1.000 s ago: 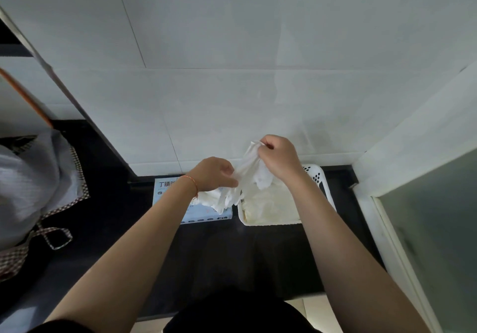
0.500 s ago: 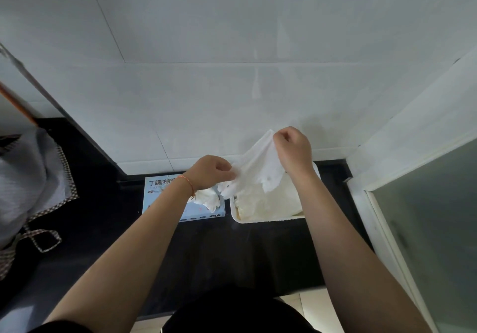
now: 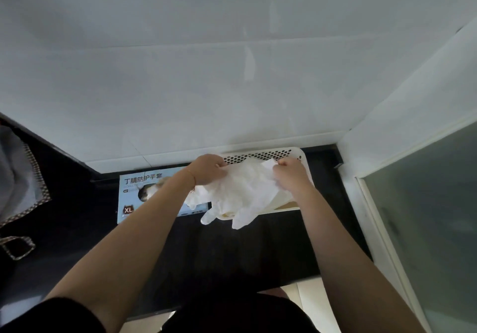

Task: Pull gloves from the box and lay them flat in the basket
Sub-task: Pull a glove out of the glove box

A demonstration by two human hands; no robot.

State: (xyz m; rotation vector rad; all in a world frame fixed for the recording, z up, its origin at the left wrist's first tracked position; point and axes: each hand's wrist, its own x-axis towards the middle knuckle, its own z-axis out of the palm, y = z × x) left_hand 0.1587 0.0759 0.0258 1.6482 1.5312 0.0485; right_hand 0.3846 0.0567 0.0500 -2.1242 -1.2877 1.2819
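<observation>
A white glove (image 3: 242, 190) is stretched flat between my two hands over the white perforated basket (image 3: 263, 155). My left hand (image 3: 207, 168) pinches its left cuff corner and my right hand (image 3: 290, 175) pinches the right corner. The glove's fingers hang past the basket's front rim toward me. More white gloves lie inside the basket underneath. The blue glove box (image 3: 134, 193) lies flat on the black counter just left of the basket, with a bit of glove showing at its opening under my left forearm.
The black counter (image 3: 77, 219) runs along a white tiled wall. A grey cloth bag with checked trim (image 3: 18, 185) sits at the far left. A frosted glass panel in a white frame (image 3: 423, 216) stands at the right.
The glove, held raised and bunched a second ago, is now spread wide and lowered over the basket. Both hands moved apart and down. The camera tilted upward.
</observation>
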